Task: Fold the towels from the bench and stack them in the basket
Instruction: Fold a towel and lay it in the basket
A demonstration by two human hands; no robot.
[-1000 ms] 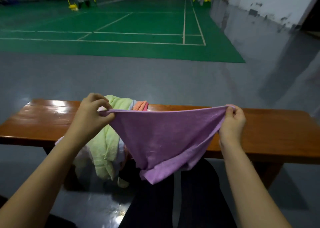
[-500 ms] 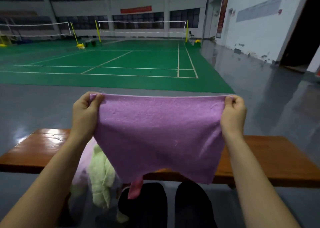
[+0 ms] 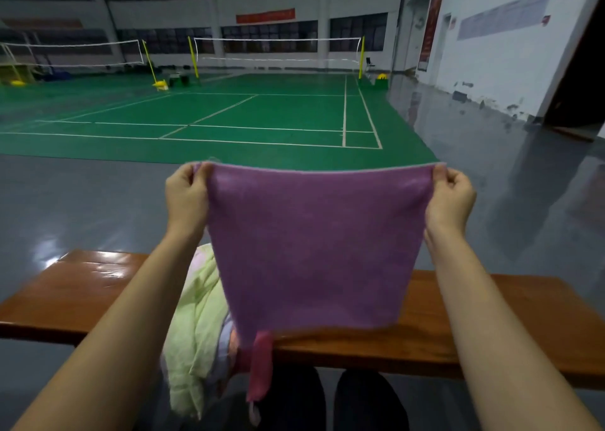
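- Nearest the viewer, two dark-clad knees [image 3: 327, 398] show at the bottom edge, below and between the two forearms; the lower legs are out of sight
- Just past them, a heap of loose towels [image 3: 199, 326] hangs over the near edge of the bench [image 3: 491, 316], below the left hand's fingers and a little inward of them; pale green cloth lies on the outside, a strip of pink towel [image 3: 260, 365] dangles straight down beside it, and something whitish is tucked between; how many towels are in the heap I cannot tell
- The bench is glossy brown wood and runs across the whole width, well below both sets of fingers
- The purple towel [image 3: 314, 250] is held up in the air above the bench, spread flat and facing the person; its top edge is drawn taut between the two hands and its lower hem hangs free, just over the pink strip
- The left hand [image 3: 185, 198] pinches the towel's top left corner, thumb and curled fingers closed on the cloth
- The right hand [image 3: 450, 201] pinches the top right corner the same way, fingers curled round the hem
- Beyond the fingers lies shiny grey floor [image 3: 82, 208]; further off a green court [image 3: 262, 113] with white lines; then nets [image 3: 278, 49] on yellow posts; a white wall [image 3: 510, 60] stands far off to the right of the right hand's fingers
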